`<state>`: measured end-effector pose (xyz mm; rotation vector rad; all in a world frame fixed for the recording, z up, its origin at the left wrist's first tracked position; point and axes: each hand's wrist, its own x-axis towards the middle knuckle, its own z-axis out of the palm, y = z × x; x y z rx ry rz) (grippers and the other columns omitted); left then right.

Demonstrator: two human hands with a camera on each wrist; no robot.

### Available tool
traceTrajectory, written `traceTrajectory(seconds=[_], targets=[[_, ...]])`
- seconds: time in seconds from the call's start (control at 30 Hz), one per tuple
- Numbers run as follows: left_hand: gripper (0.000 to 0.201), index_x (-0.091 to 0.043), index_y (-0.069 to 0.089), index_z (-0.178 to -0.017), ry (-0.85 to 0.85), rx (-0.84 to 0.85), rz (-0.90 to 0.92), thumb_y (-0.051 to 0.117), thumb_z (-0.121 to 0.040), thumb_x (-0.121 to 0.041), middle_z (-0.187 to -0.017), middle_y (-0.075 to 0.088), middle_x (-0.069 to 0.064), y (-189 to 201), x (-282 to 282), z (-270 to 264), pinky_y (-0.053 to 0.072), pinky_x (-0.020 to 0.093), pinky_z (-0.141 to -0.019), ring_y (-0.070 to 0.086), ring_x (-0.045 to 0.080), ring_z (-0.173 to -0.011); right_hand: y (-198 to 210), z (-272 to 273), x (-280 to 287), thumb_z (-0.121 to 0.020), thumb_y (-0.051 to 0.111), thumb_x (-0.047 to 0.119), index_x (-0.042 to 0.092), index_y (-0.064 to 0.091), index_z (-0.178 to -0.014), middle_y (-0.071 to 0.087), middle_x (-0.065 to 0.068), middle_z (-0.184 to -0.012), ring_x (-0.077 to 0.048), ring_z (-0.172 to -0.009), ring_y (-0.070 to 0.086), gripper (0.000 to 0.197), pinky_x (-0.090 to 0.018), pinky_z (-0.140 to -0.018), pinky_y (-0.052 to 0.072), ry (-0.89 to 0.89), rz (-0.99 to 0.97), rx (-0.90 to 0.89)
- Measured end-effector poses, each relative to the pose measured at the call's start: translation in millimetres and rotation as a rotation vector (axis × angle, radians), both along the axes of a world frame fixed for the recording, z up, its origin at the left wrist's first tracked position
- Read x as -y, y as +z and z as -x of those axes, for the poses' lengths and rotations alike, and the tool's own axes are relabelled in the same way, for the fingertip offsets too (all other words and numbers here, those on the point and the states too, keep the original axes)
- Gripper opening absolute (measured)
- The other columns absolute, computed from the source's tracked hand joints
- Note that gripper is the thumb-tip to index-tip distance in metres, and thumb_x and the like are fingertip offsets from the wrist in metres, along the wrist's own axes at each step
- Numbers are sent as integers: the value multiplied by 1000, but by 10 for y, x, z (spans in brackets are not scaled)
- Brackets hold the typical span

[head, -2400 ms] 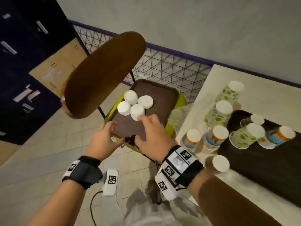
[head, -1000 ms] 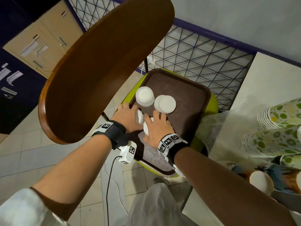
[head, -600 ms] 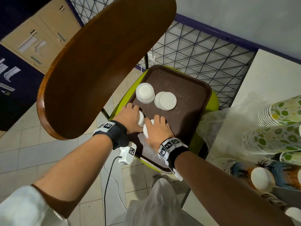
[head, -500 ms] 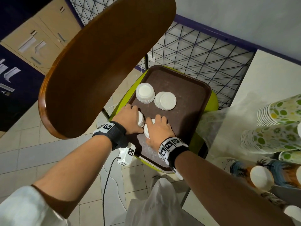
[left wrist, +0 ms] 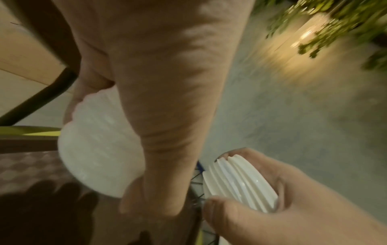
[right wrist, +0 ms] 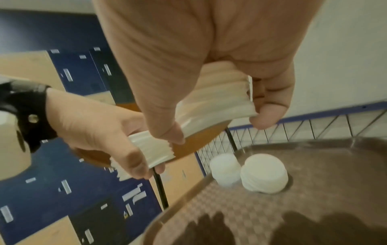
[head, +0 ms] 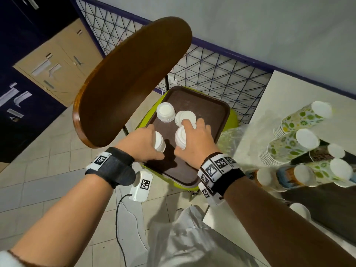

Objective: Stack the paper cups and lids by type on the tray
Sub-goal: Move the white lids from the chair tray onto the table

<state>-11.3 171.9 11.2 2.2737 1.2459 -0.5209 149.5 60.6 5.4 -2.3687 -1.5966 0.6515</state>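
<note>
A brown tray (head: 209, 109) lies on a green seat. Two stacks of white lids (head: 165, 112) (head: 185, 116) stand at its far left; the right wrist view shows them side by side (right wrist: 225, 170) (right wrist: 263, 174). My left hand (head: 148, 143) grips a third lid stack (head: 159, 142) held above the tray's near left. My right hand (head: 194, 136) grips a fourth lid stack (head: 180, 138) just to the right of it. Both held stacks are tilted and apart from each other (left wrist: 96, 149) (left wrist: 238, 180).
A brown wooden chair back (head: 131, 83) overhangs the tray's left side. Wire mesh fencing (head: 212, 74) runs behind. On the right, a white table (head: 256, 135) carries stacks of patterned paper cups (head: 300, 120) (head: 289, 145) lying on their sides and a dark tray (head: 327, 199).
Both hands closed round the two near lid stacks on the tray and have lifted them off its surface. The two far stacks have not moved.
</note>
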Motion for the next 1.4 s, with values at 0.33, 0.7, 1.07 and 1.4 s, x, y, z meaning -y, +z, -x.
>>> traceTrajectory(seconds=[0.33, 0.7, 1.07, 1.4], targets=[[67, -28, 45, -111, -306, 101, -102, 80, -64, -62, -101, 57, -7, 1314, 1667, -623, 54, 38, -73, 58, 17, -91, 970, -582, 1850, -74, 70, 44, 29, 37, -138, 35, -8, -124, -37, -110, 43, 74, -48, -92, 46, -74, -202, 12], [75, -28, 46, -124, -581, 219, -55, 79, -65, -61, -114, 48, -9, 1056, 4003, -2465, 52, 42, -84, 55, 17, -100, 838, -2032, 4880, -69, 67, 50, 22, 43, -141, 43, -8, -121, -31, -104, 47, 80, -44, -96, 45, -374, -218, 96], [66, -33, 38, -105, -805, 145, 71, 63, -55, -69, -105, 45, -9, 281, 5335, -3760, 53, 45, -84, 57, 22, -95, -14, -2710, 6681, -75, 76, 39, 24, 39, -142, 44, -6, -124, -29, -109, 46, 78, -43, -96, 48, -737, -75, 5], [69, -22, 45, -121, -775, 88, 95, 81, -69, -50, -120, 47, 1, -108, 5741, -4077, 46, 38, -84, 59, 31, -109, -995, -2807, 6575, -81, 71, 49, 22, 30, -147, 41, -9, -128, -33, -110, 47, 83, -44, -94, 49, -632, 178, 17]])
